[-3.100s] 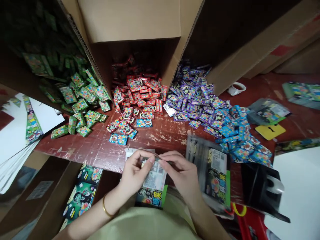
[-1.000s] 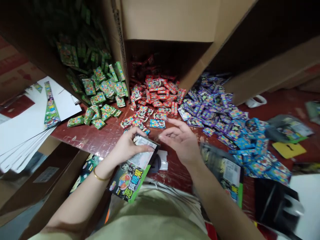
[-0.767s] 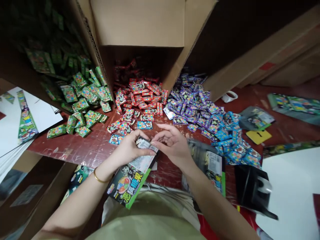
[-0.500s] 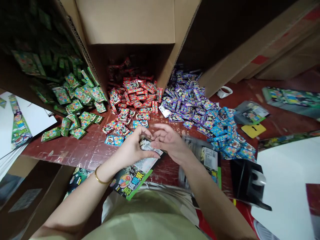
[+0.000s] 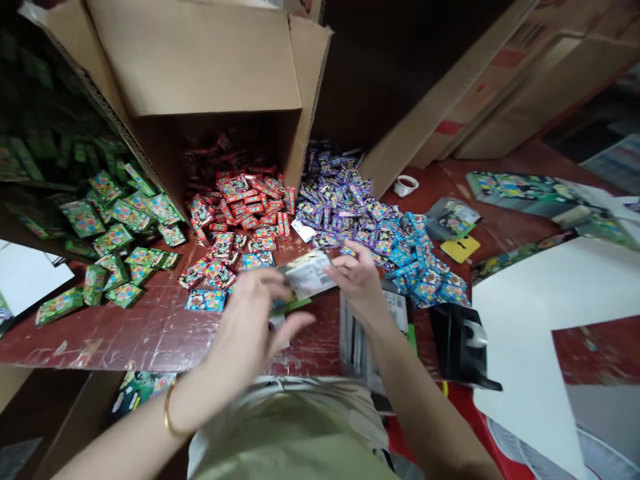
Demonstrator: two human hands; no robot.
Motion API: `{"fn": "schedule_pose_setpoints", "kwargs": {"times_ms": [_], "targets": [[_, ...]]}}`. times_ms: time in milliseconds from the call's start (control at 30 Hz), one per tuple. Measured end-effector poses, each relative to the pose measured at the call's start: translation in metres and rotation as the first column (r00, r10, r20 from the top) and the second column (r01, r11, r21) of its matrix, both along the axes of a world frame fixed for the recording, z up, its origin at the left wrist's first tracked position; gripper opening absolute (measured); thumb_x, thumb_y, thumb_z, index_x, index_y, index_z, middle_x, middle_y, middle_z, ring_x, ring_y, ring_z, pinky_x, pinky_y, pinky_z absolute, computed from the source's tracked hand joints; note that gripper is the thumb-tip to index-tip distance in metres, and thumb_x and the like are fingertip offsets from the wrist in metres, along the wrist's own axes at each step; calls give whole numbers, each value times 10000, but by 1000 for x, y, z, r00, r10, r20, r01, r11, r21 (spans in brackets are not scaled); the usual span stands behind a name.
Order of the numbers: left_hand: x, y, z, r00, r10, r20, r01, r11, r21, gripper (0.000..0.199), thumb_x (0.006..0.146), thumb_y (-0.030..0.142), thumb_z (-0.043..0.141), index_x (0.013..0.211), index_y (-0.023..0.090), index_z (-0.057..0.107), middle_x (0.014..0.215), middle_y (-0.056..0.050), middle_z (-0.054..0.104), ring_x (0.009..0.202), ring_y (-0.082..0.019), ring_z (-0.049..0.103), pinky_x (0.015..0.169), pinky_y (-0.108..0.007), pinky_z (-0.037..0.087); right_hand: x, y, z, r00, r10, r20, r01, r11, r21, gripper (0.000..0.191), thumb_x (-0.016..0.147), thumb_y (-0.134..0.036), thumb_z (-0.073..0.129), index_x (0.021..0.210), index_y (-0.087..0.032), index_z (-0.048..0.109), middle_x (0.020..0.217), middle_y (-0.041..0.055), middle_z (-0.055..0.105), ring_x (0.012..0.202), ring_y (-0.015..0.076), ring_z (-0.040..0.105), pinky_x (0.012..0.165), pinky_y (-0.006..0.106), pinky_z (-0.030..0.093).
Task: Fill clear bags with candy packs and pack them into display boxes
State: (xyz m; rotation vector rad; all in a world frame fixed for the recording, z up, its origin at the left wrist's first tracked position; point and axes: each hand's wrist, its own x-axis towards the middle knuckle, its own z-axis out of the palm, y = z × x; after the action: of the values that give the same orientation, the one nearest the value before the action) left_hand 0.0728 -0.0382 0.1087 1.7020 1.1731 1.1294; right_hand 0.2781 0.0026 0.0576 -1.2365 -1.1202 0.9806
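Note:
My right hand (image 5: 359, 283) pinches the right end of a printed plastic pouch (image 5: 309, 275), which shows a pale label and a green edge. It is tilted above the table. My left hand (image 5: 253, 317) is at the pouch's left end, thumb stretched away from the fingers; blur hides whether its fingertips touch the pouch. Beneath my right forearm stands a stack of similar pouches (image 5: 400, 313). Beyond my hands lie small wrapped packets: red ones (image 5: 255, 207), purple ones (image 5: 340, 207) and blue ones (image 5: 425, 260). Green packets (image 5: 125, 257) are heaped at the left.
Cardboard boxes (image 5: 215, 60) stand open toward me along the back, packets spilling out. To the right are a white cup (image 5: 405, 185), a yellow tag (image 5: 460, 249), a black holder (image 5: 463, 347) and white sheets (image 5: 525, 320). The red table's front edge runs close to my body.
The pouch has been raised and turned, now mainly in my right hand. My left hand has drawn back with its thumb spread. The view has shifted to the right.

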Motion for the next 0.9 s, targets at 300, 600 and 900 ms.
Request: {"fn": "schedule_pose_setpoints", "kwargs": {"times_ms": [300, 600, 900], "targets": [[24, -22, -64, 755, 486, 441, -225, 823, -522, 489, 770, 472, 724, 1162, 249, 537, 1065, -51, 696, 999, -236, 658, 884, -353, 526, -9, -110, -26, 936, 104, -336, -178, 964, -197, 719, 806, -295, 707, 1396, -315, 297, 1168, 107, 661, 966, 256, 700, 715, 406, 608], [24, -48, -68, 953, 97, 288, 17, 929, -369, 710, 821, 319, 699, 1406, 315, 297, 1287, -82, 565, 1153, -239, 589, 972, -341, 469, -35, -100, -13, 981, -195, -2, 191, 956, 222, 538, 871, -128, 613, 1325, -327, 403, 1225, 78, 658, 1079, 188, 666, 896, 371, 583], [23, -39, -80, 932, 157, 327, -50, 948, -313, 156, 866, 318, 646, 891, 235, 516, 1002, -40, 658, 967, -188, 622, 861, -313, 474, -58, -104, -34, 969, -189, -156, 205, 974, 96, 489, 870, -207, 622, 1294, -297, 395, 1258, 109, 603, 976, 198, 701, 873, 407, 584]]}}
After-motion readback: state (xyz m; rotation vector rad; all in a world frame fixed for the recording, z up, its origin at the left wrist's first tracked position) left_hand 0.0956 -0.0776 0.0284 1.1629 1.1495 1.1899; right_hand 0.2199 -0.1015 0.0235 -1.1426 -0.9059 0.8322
